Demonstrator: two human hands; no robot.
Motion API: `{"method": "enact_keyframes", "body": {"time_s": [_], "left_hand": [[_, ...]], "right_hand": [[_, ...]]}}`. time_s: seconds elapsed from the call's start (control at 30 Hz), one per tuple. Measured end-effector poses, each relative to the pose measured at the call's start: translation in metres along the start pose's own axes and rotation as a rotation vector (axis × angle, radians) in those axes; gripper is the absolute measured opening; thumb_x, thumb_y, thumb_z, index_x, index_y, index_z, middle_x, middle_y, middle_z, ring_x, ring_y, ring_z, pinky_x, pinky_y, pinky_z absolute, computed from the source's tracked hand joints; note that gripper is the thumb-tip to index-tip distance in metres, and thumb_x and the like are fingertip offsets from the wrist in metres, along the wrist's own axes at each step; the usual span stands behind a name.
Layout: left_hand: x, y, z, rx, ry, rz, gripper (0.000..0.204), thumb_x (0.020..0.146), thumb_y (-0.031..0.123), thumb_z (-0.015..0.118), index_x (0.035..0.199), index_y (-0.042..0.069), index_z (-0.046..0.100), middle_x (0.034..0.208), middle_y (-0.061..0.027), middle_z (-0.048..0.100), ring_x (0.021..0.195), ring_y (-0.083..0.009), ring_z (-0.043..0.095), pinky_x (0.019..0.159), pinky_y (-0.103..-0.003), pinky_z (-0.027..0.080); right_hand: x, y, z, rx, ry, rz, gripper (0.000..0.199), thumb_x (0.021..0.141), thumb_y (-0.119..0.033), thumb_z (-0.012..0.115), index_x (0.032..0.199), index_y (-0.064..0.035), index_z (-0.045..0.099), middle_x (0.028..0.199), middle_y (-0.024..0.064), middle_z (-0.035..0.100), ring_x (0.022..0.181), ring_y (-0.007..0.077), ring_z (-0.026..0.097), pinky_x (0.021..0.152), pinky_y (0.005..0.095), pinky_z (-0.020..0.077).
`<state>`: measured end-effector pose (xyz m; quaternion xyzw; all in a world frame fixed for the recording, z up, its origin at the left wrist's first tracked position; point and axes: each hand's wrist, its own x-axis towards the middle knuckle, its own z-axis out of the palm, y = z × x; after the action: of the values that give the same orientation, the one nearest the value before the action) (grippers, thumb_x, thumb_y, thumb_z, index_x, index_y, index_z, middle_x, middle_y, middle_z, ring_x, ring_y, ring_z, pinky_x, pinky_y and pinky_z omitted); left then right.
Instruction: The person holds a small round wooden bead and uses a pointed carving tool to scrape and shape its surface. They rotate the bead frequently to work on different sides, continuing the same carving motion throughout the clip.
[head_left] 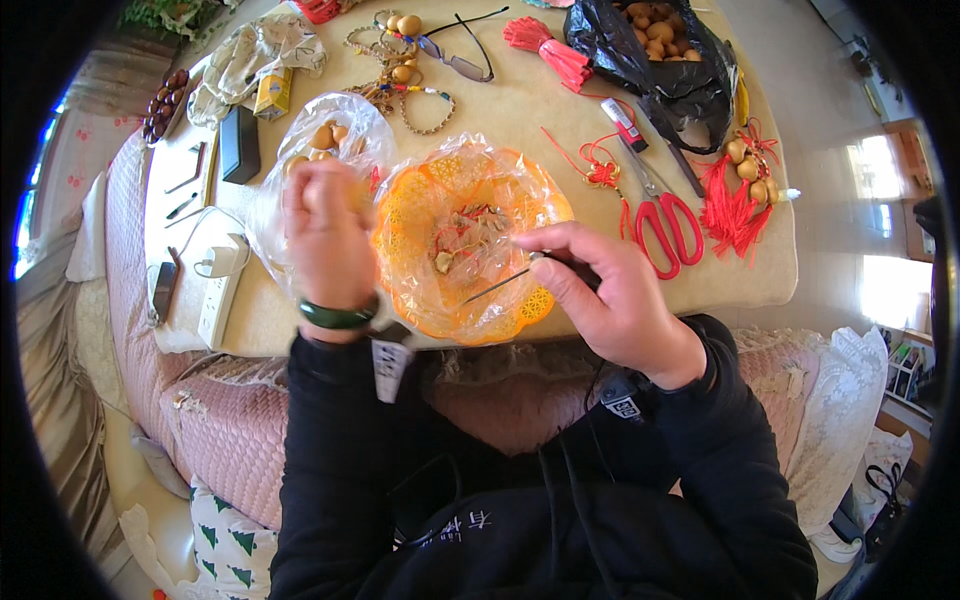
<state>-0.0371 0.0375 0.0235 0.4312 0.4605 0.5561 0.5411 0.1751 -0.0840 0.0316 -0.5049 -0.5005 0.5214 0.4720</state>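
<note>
My right hand (pixel 615 295) is closed round the dark handle of an awl (pixel 497 287). Its thin metal shaft points left, over the near side of an orange openwork basket (pixel 408 230) lined with clear plastic. Red thread scraps and small bits (pixel 465 235) lie in the bottom of the basket. Motion blurs my left hand (pixel 330 230), which wears a dark green bangle (pixel 340 315) and is raised over a clear plastic bag (pixel 265 215). Small tan gourds (pixel 328 135) show in that bag. Whether the left fingers hold anything is not visible.
Right of the basket lie red-handled scissors (pixel 668 232), a red knotted cord (pixel 602 173) and a red tassel with gourds (pixel 740 205). Behind them is a black bag (pixel 600 50) of gourds. A white power strip (pixel 218 300) stands left; glasses (pixel 465 66) and bead strings lie far off.
</note>
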Motion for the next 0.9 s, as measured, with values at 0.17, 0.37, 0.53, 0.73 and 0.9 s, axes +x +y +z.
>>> {"method": "enact_keyframes", "body": {"time_s": [0.17, 0.37, 0.53, 0.73, 0.9], "left_hand": [[-0.007, -0.015, 0.002, -0.133, -0.156, -0.226, 0.009, 0.102, 0.016, 0.056, 0.095, 0.012, 0.055, 0.077, 0.0043, 0.05, 0.058, -0.0022, 0.035, 0.05, -0.019, 0.028], [-0.015, -0.022, 0.004, -0.197, -0.23, -0.246, 0.009, 0.103, 0.018, 0.055, 0.095, 0.013, 0.055, 0.08, 0.0053, 0.051, 0.059, -0.0017, 0.034, 0.049, -0.019, 0.027], [-0.019, -0.02, 0.008, -0.196, -0.244, -0.29, 0.009, 0.103, 0.018, 0.056, 0.096, 0.014, 0.054, 0.081, 0.0062, 0.05, 0.06, -0.001, 0.033, 0.049, -0.018, 0.026], [-0.02, -0.022, 0.007, -0.151, -0.273, -0.261, 0.01, 0.104, 0.019, 0.056, 0.096, 0.015, 0.053, 0.081, 0.0061, 0.05, 0.061, -0.0006, 0.034, 0.05, -0.018, 0.026], [-0.021, -0.02, 0.008, -0.142, -0.284, -0.268, 0.01, 0.104, 0.019, 0.056, 0.095, 0.015, 0.053, 0.082, 0.0054, 0.051, 0.061, -0.0008, 0.035, 0.05, -0.018, 0.027]], "right_hand": [[-0.002, 0.01, 0.007, -0.135, 0.012, -0.125, 0.021, 0.096, -0.003, 0.063, 0.116, 0.0037, 0.065, 0.1, 0.0139, 0.072, 0.089, 0.0155, 0.069, 0.08, 0.0288, 0.054], [0.001, 0.014, 0.01, -0.116, 0.013, -0.172, 0.021, 0.095, -0.002, 0.062, 0.115, 0.0033, 0.066, 0.1, 0.0145, 0.072, 0.089, 0.0162, 0.069, 0.081, 0.0288, 0.0539], [0.001, 0.012, 0.009, -0.115, 0.003, -0.143, 0.02, 0.095, -0.003, 0.063, 0.114, 0.0032, 0.067, 0.098, 0.0147, 0.072, 0.088, 0.0158, 0.069, 0.08, 0.0288, 0.054], [-0.002, 0.006, 0.004, -0.149, -0.046, -0.067, 0.022, 0.098, -0.007, 0.063, 0.116, 0.0043, 0.067, 0.107, 0.0109, 0.072, 0.097, 0.011, 0.066, 0.086, 0.0261, 0.0527], [-0.002, 0.005, 0.004, -0.156, -0.047, -0.082, 0.022, 0.098, -0.007, 0.062, 0.117, 0.0039, 0.067, 0.106, 0.011, 0.072, 0.095, 0.0114, 0.066, 0.085, 0.0264, 0.0528]]}}
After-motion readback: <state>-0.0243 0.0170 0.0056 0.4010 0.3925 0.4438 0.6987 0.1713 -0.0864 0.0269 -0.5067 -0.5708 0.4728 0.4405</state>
